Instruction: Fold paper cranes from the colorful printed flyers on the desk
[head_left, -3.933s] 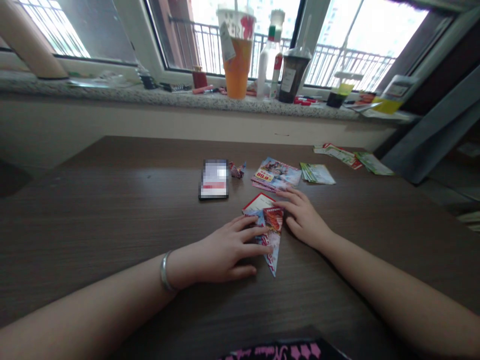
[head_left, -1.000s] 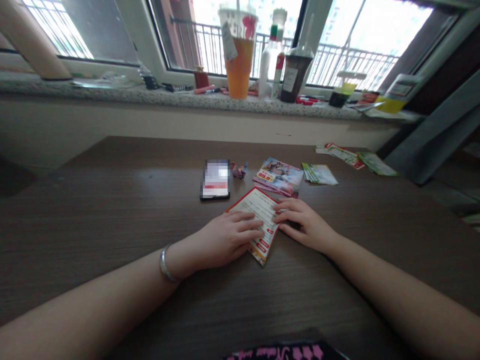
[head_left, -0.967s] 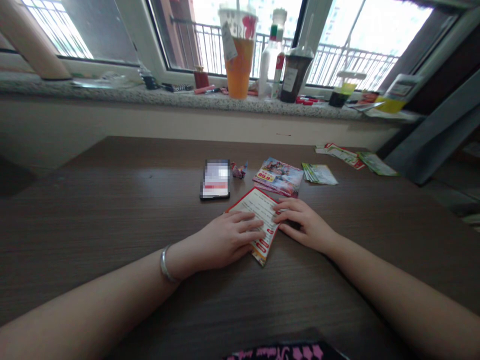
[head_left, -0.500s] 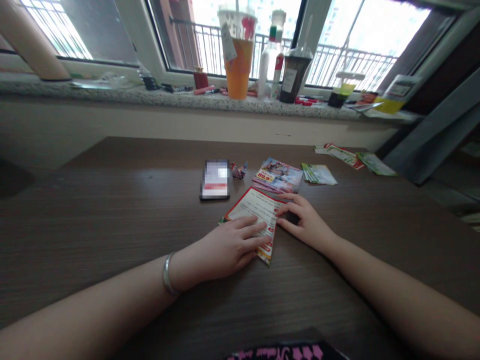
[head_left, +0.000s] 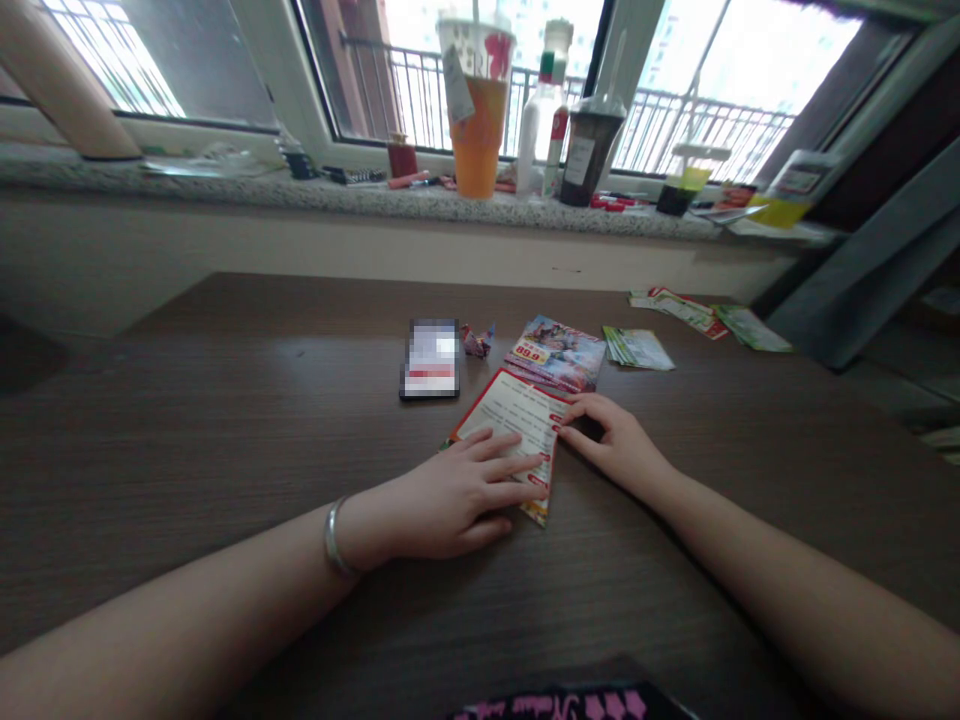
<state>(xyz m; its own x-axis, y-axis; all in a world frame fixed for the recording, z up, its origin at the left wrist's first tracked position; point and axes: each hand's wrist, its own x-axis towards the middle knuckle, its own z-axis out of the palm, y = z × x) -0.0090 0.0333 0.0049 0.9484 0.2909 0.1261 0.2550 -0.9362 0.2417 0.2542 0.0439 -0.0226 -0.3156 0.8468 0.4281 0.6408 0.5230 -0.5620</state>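
A folded paper flyer (head_left: pixel 519 415), white with a red border, lies on the dark wooden table (head_left: pixel 225 420). My left hand (head_left: pixel 450 495), a silver bracelet on its wrist, rests flat on the flyer's lower left part with fingers stretched out. My right hand (head_left: pixel 613 448) presses its fingertips against the flyer's right edge, fingers curled slightly. Neither hand lifts the paper.
A phone (head_left: pixel 430 358), a small folded paper figure (head_left: pixel 477 340), a stack of colourful flyers (head_left: pixel 556 352) and more leaflets (head_left: pixel 637 347) lie beyond my hands. Drink cups (head_left: pixel 477 110) and bottles stand on the stone windowsill (head_left: pixel 225 190).
The flyer was turned over to its white printed side and has shifted slightly. My right hand slid along its right edge; my left hand stays pressing it down.
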